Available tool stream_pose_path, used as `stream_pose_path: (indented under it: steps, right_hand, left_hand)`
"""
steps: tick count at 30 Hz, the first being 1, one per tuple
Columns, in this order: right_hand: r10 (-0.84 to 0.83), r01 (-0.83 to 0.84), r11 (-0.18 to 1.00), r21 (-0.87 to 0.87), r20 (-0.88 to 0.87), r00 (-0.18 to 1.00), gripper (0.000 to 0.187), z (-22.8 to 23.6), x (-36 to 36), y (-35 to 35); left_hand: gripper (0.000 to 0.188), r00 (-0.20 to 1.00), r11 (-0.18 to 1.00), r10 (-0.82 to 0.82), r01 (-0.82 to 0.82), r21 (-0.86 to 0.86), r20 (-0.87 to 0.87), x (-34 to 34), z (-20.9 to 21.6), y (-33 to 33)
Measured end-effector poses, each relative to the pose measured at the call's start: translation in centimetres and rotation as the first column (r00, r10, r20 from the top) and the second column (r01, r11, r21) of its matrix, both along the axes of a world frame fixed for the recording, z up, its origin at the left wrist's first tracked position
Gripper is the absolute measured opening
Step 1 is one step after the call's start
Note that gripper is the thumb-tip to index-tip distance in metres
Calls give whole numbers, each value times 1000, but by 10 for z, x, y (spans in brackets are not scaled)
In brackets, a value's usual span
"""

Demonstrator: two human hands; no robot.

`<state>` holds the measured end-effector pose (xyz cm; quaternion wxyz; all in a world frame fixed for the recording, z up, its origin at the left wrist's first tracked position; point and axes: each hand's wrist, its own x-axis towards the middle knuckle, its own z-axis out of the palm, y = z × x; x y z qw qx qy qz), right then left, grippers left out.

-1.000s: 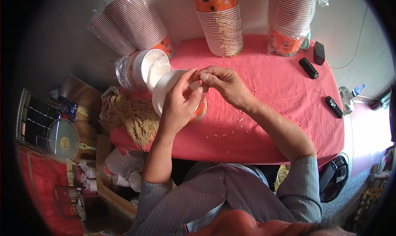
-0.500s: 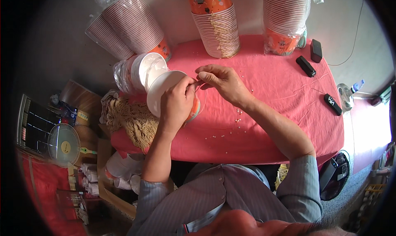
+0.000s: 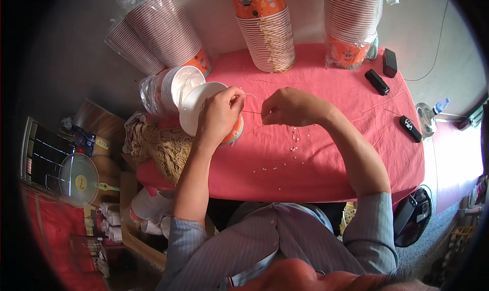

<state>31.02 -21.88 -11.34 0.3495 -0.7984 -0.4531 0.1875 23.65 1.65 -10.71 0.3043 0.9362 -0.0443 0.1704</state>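
Beside the paper bucket (image 3: 190,108) on the desk (image 3: 338,100), our left hand (image 3: 220,114) is pinching the thin cord (image 3: 252,112), while our right hand (image 3: 293,107), apart, is seemingly gripping it; we should be keeping gentle, even tension. The bucket is leaning, showing white inside and orange outside.
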Motion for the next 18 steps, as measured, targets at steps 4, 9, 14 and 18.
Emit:
stream_pose_path:
  steps: [4,9,14,18]
  right_hand:
    - [-142,123,986,112,186,972,25,18,0,-15]
    - [-412,321,823,469,104,905,23,4,7,-5]
    - [-507,419,756,503,43,861,24,-27,14,23]
    - [-515,489,753,440,-70,855,25,-41,22,26]
  left_hand:
    - [14,996,996,-73,70,58,48,-4,-1,3]
    - [16,976,975,-217,216,45,8,-2,7,0]
    - [16,935,936,-340,346,61,-99,-1,7,11]
    - [16,932,944,-315,328,45,-180,-3,13,9]
